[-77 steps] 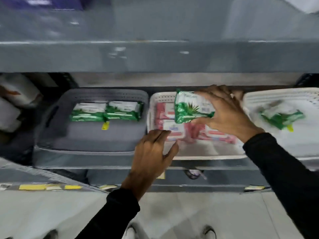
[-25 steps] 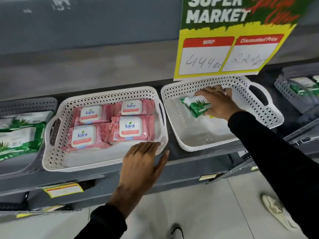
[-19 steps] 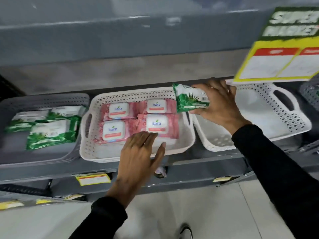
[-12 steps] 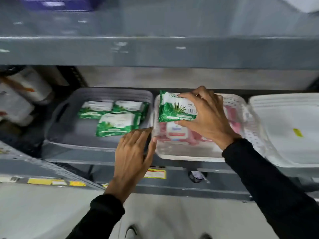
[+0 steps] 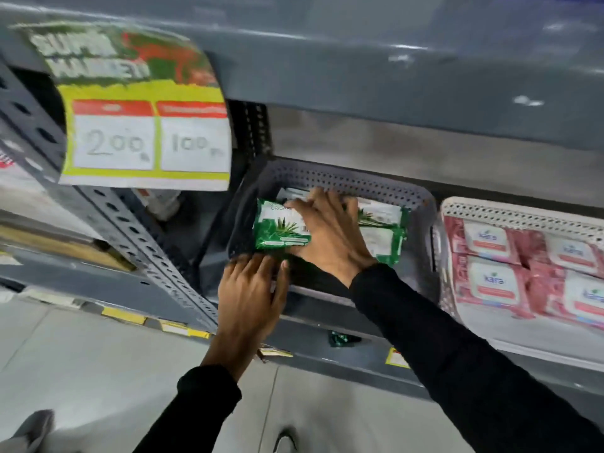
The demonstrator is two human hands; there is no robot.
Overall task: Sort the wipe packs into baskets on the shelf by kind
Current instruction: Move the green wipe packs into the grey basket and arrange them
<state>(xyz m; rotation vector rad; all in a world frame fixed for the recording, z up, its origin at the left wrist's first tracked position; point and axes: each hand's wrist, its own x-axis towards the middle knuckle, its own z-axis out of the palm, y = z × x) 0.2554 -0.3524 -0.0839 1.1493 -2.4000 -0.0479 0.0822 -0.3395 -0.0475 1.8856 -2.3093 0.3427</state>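
Now you are lowering the green wipe pack (image 5: 282, 228) into the grey basket (image 5: 366, 186) at the left end of the shelf (image 5: 343, 358), having carried it over from the white basket where it was lying a second ago. Your right hand (image 5: 328, 237) is gripping it, fingers (image 5: 302, 207) curled over its top edge and thumb under it, right beside the other green packs (image 5: 387, 230). Your left hand (image 5: 250, 295) is resting flat and empty on the basket's front rim, fingers spread. The pink packs (image 5: 490, 282) are sitting together in the white basket (image 5: 523, 212) next door, so this kind is nearly gathered in one place.
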